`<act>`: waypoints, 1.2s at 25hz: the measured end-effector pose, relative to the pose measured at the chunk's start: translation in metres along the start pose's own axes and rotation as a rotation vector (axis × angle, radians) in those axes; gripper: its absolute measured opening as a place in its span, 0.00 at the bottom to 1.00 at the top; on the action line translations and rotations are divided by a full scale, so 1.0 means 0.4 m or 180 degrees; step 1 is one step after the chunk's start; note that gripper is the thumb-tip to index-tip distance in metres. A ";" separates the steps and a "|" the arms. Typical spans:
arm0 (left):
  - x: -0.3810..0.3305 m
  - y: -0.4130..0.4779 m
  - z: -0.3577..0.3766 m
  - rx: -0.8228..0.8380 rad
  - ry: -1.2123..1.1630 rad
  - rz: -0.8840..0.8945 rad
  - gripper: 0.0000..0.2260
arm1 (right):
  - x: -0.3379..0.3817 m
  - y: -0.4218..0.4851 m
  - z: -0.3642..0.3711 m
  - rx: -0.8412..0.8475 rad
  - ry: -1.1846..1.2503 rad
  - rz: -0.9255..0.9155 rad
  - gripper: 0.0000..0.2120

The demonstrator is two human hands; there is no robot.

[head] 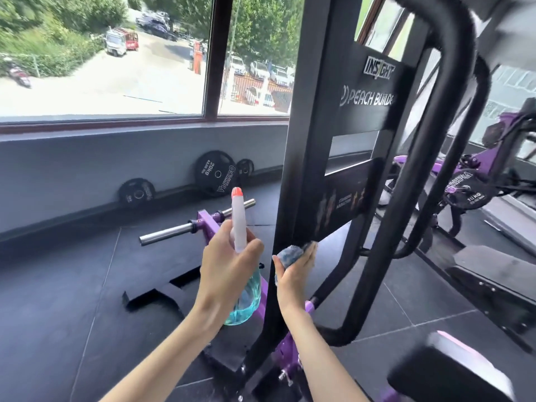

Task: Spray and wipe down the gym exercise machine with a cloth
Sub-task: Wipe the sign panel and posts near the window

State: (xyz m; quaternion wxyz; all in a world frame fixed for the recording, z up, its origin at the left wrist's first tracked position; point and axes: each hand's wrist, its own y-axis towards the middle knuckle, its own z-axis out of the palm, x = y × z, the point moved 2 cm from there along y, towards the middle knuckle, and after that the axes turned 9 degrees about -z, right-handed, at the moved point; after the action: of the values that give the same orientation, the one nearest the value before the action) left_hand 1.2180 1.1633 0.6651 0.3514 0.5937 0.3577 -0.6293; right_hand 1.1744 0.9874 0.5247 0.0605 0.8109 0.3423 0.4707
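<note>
Dark rubber floor tiles (72,300), pale seams showing between them, are carrying the gym's equipment. The black-and-purple exercise machine (307,169) is standing on the floor in the foreground, its bolted base plate (223,358) sitting flat on the tiles and a black angled foot (156,297) reaching out to the left. Three black weight plates are resting on edge on the floor and leaning against the grey wall (87,169): a small plate (136,190), a large plate (216,173) marked 20 kg, and another small one (245,167) just beside it. A second purple machine (475,172) is standing further to the right.
</note>
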 end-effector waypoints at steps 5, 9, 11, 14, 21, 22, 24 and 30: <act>0.084 -0.030 0.014 -0.0128 0.0095 -0.0155 0.07 | -0.135 -0.092 0.047 0.0221 -0.0087 0.0312 0.48; 0.158 -0.057 0.034 -0.0262 0.0343 -0.0268 0.09 | -0.213 -0.165 0.065 0.0722 0.0112 0.0894 0.45; 0.198 -0.082 0.049 -0.0220 0.0481 -0.0395 0.08 | -0.203 -0.160 0.070 0.0517 0.0057 0.0629 0.42; 0.267 -0.121 0.070 -0.0338 0.0358 -0.0600 0.09 | -0.140 -0.129 0.061 -0.0001 -0.0045 0.0064 0.38; 0.425 -0.196 0.105 -0.0653 0.0698 -0.0855 0.08 | -0.222 -0.281 0.073 0.0466 0.0172 -0.0673 0.36; 0.445 -0.201 0.106 -0.0755 0.0711 -0.0906 0.09 | -0.249 -0.339 0.067 0.0658 0.0453 -0.0700 0.33; 0.476 -0.209 0.108 -0.0871 0.0720 -0.0997 0.08 | -0.308 -0.426 0.043 0.0674 0.0949 -0.0317 0.28; 0.584 -0.171 0.121 -0.0775 0.0953 -0.1009 0.08 | -0.418 -0.369 0.043 -0.0091 0.1161 0.0699 0.19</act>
State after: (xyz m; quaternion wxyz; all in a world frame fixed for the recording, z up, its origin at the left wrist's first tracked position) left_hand 1.1234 1.1514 0.4360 0.2603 0.5701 0.5676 -0.5340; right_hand 1.0607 1.0010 0.3325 -0.0426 0.7437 0.2505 0.6183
